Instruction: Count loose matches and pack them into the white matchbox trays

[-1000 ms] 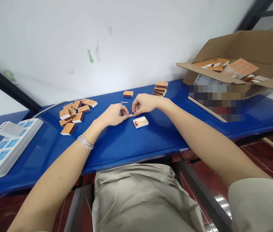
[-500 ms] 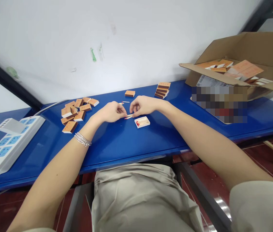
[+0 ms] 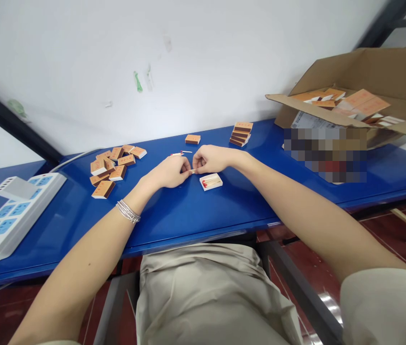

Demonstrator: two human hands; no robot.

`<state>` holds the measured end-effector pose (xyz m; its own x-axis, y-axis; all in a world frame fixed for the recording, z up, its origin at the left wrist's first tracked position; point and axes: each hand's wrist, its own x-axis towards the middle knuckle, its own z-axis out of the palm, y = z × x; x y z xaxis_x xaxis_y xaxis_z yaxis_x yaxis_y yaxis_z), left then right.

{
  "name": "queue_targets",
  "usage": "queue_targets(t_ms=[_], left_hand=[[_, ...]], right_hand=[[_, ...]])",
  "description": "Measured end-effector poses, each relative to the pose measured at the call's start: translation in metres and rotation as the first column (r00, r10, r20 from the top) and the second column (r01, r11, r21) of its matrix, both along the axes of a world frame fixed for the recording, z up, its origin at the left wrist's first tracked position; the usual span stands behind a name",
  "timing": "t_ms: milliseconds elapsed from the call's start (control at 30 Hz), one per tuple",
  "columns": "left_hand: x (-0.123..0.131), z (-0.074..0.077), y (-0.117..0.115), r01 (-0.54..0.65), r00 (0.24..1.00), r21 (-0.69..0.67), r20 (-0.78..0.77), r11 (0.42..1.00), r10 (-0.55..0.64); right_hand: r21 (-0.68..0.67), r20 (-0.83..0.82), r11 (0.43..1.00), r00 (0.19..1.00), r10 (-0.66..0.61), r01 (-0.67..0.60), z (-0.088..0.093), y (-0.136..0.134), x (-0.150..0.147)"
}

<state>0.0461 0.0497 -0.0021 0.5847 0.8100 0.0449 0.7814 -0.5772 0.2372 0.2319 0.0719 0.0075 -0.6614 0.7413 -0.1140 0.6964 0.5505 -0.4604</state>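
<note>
Between my two hands, low over the blue table, some matchsticks (image 3: 193, 171) are pinched end to end. My left hand (image 3: 172, 170) is closed with its fingertips on their left end, where the match heads are hidden. The fingertips of my right hand (image 3: 210, 159) close on the right end. Just in front of the right hand lies an open white matchbox tray (image 3: 217, 185) with several red-headed matches in it. A few loose matches (image 3: 177, 154) lie on the table behind the left hand.
Orange matchboxes (image 3: 117, 172) lie in a loose heap at the left. One matchbox (image 3: 192, 139) stands apart at the back, near a small leaning stack (image 3: 241, 133). A cardboard carton (image 3: 318, 72) full of matchboxes is at the right, a power strip (image 3: 50, 189) at the far left.
My left hand has shifted slightly right, and its fingertips now cover the match heads that showed before. More loose matches show behind it. The tray stays put.
</note>
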Motion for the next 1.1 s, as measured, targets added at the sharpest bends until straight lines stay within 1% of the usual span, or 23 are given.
queue_targets(t_ms=[100, 233, 367, 467, 600, 733, 833, 900, 1000, 1100], left_hand=[[0.002, -0.003, 0.000, 0.017, 1.000, 0.013, -0.026, 1.000, -0.017], [0.005, -0.006, -0.001, 0.029, 0.998, 0.029, -0.064, 0.999, -0.027], [0.006, -0.006, -0.003, 0.033, 0.999, 0.035, -0.040, 0.999, -0.032], [0.009, -0.003, -0.008, 0.044, 0.998, 0.057, 0.034, 0.997, -0.046], [0.019, 0.001, -0.022, 0.049, 0.990, 0.077, 0.132, 0.996, -0.059], [0.031, -0.001, -0.034, 0.009, 0.982, 0.050, 0.186, 0.999, -0.018], [0.035, -0.002, -0.036, 0.004, 0.980, 0.004, 0.197, 1.000, -0.004], [0.034, 0.000, -0.034, -0.016, 0.977, -0.032, 0.213, 0.999, 0.023], [0.030, 0.004, -0.027, -0.106, 0.965, -0.058, 0.236, 0.993, 0.116], [0.024, 0.008, -0.021, -0.184, 0.958, -0.045, 0.215, 0.982, 0.190]], right_hand=[[0.008, 0.050, 1.000, 0.999, -0.002, 0.002, 0.002, -0.002, -0.001], [0.015, 0.087, 1.000, 0.996, 0.004, -0.006, 0.000, 0.000, -0.001], [0.004, 0.076, 1.000, 0.997, 0.030, -0.030, 0.001, 0.003, 0.005], [0.010, 0.077, 1.000, 0.997, 0.029, -0.030, 0.011, -0.002, 0.011], [0.015, 0.171, 1.000, 0.985, -0.001, -0.002, 0.031, -0.015, 0.021], [-0.020, 0.287, 0.999, 0.957, 0.034, -0.029, 0.041, -0.021, 0.026], [-0.043, 0.358, 0.998, 0.931, 0.064, -0.052, 0.041, -0.022, 0.025], [-0.046, 0.377, 0.997, 0.923, 0.074, -0.061, 0.040, -0.023, 0.023], [-0.050, 0.369, 0.997, 0.926, 0.077, -0.063, 0.039, -0.024, 0.018], [-0.059, 0.367, 0.997, 0.927, 0.071, -0.053, 0.038, -0.026, 0.016]])
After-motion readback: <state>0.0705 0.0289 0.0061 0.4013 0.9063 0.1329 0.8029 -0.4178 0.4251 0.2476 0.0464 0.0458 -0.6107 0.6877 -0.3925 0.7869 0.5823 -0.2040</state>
